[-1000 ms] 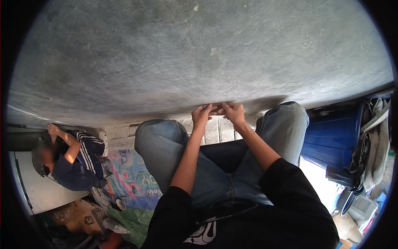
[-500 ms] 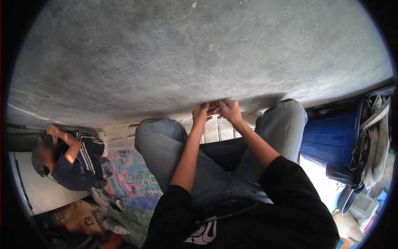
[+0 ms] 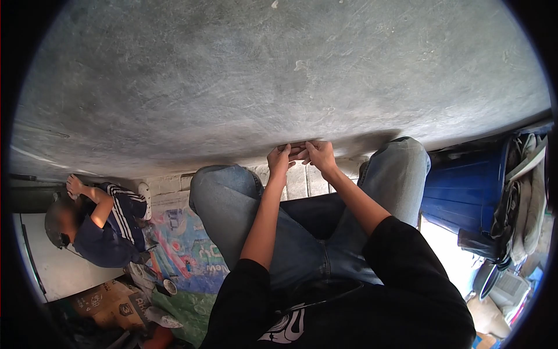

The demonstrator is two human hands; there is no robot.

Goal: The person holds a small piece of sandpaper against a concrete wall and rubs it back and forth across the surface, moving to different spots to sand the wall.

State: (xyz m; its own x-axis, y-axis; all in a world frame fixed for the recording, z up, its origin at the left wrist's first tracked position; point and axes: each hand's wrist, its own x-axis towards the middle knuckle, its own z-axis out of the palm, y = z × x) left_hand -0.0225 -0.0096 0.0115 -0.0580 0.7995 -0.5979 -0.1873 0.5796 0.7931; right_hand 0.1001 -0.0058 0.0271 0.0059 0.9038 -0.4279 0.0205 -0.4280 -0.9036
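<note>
A thin brown strip (image 3: 298,144) lies between my hands, close against the grey wall (image 3: 279,87). My left hand (image 3: 279,160) pinches its left end between thumb and fingers. At the right end my right hand (image 3: 320,156) is closed on the same piece, its fingertips nearly meeting those of my left hand. Both hands are just above the pale floor (image 3: 297,181), between my bent knees. The fingers hide part of the strip, so what it is made of is unclear.
At the left a person in dark clothes (image 3: 107,241) sits by the wall, one hand raised. Printed sheeting (image 3: 189,250), a cardboard box (image 3: 110,305) and a cup (image 3: 169,287) lie near them. A blue container (image 3: 465,186) stands at the right, beside hanging cloths (image 3: 526,215).
Both my hands have shifted very slightly to the left with the strip still between them. The other person's raised hand has turned a little.
</note>
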